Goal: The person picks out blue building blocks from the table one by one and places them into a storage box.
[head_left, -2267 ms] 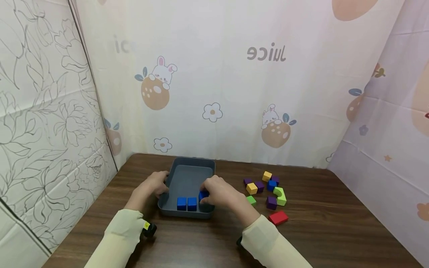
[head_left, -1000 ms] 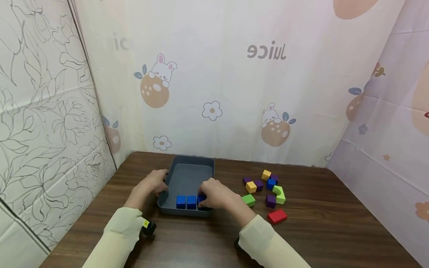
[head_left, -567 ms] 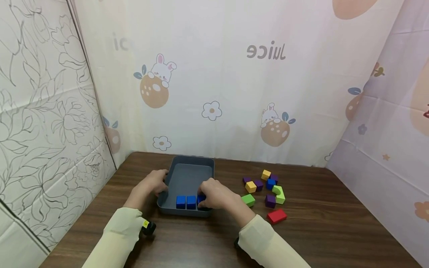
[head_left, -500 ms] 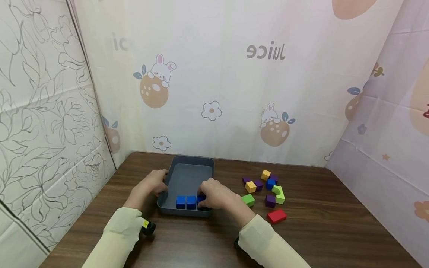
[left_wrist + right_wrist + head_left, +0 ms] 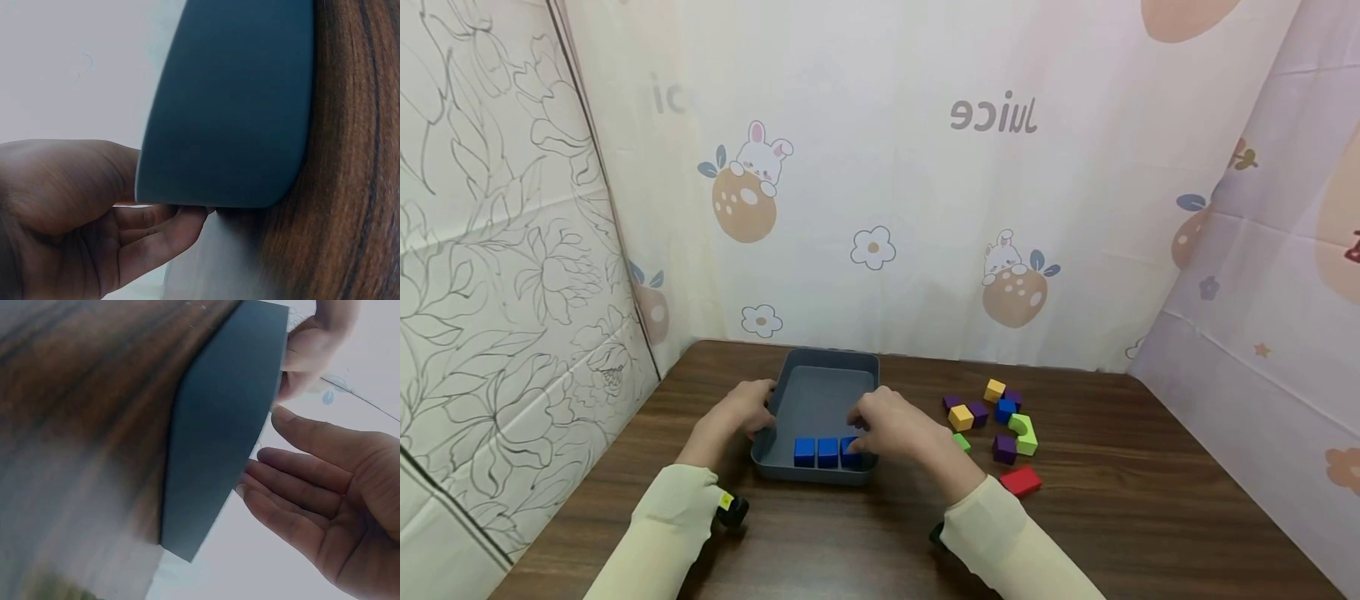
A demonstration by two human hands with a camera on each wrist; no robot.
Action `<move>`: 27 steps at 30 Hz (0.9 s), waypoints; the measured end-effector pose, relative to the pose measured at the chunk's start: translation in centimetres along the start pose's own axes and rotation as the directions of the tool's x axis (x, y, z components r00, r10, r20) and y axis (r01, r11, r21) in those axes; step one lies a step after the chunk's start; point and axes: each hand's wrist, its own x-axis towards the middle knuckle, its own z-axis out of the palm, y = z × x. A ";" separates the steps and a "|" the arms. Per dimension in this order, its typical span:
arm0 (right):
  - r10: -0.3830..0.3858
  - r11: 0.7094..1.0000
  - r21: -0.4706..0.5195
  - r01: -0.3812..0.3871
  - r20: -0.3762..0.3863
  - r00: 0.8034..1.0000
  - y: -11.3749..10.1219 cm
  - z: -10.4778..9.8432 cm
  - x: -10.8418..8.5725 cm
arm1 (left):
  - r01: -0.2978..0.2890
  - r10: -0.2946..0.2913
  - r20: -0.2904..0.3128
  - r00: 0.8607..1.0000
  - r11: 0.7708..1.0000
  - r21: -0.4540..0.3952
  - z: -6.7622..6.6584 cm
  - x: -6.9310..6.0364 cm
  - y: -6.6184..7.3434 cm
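A dark grey tray [image 5: 824, 398] lies on the wooden table. My left hand [image 5: 747, 407] grips its left wall; in the left wrist view the hand [image 5: 75, 212] has thumb and fingers about the tray's edge [image 5: 225, 112]. Along the near side inside the tray stand a left blue cube [image 5: 805, 452], a middle blue cube [image 5: 827, 452] and a right blue cube [image 5: 849, 452], partly covered by fingers. Just above the right cube hovers my right hand [image 5: 898, 425]. Its fingers are parted and hold nothing; the right wrist view shows the hand [image 5: 340, 487] with relaxed fingers over the tray rim.
Right of the tray lie loose blocks: a red block [image 5: 1020, 481], a lime arch [image 5: 1024, 433], a green block [image 5: 961, 442], a blue cube [image 5: 1006, 410], yellow cubes [image 5: 961, 417] and several purple blocks [image 5: 1004, 449]. A curtain [image 5: 925, 208] hangs behind the table.
My right hand set the right blue cube down beside the other two, let go and rose slightly to the right. My left hand has stayed on the tray.
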 end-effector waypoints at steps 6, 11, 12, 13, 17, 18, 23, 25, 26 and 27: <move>-0.021 1.000 0.018 0.022 -0.045 0.999 0.7 -1.0 -0.8 | 0.002 -0.002 -0.006 1.000 1.000 -0.004 0.1 0.2 -0.1; -0.022 0.999 0.036 0.025 -0.079 0.997 1.5 -1.7 -1.5 | -0.002 0.002 0.000 1.000 1.000 0.002 0.1 0.2 0.0; -0.019 0.999 0.039 0.023 -0.084 0.996 1.7 -1.9 -1.6 | -0.001 0.001 0.001 1.000 1.000 0.000 0.1 0.2 0.1; -0.016 0.999 0.043 0.020 -0.088 0.996 1.9 -2.0 -1.7 | 0.002 -0.002 0.001 1.000 1.000 -0.002 0.0 0.2 0.1; -0.011 0.999 0.052 0.017 -0.106 0.994 2.9 -2.4 -2.2 | 0.010 -0.010 -0.006 1.000 1.000 -0.019 0.1 0.2 0.0; -0.010 0.999 0.047 0.015 -0.112 0.994 3.2 -2.5 -2.3 | 0.008 -0.008 -0.007 1.000 1.000 -0.019 0.0 0.1 0.0; 0.028 0.999 0.030 -0.024 -0.138 0.990 4.5 -2.8 -3.1 | 0.013 -0.013 -0.004 1.000 1.000 -0.019 0.1 0.1 0.0; 0.039 0.999 0.025 -0.036 -0.144 0.989 5.0 -3.0 -3.5 | 0.015 -0.015 -0.003 1.000 1.000 -0.021 0.1 0.1 0.0; 0.047 0.999 0.026 -0.043 -0.147 0.988 5.3 -3.1 -3.6 | 0.014 -0.014 -0.002 1.000 1.000 -0.021 0.1 0.1 0.0; 0.056 0.998 0.027 -0.052 -0.149 0.987 5.5 -3.2 -3.8 | 0.013 -0.013 -0.001 1.000 1.000 -0.022 0.1 0.1 0.0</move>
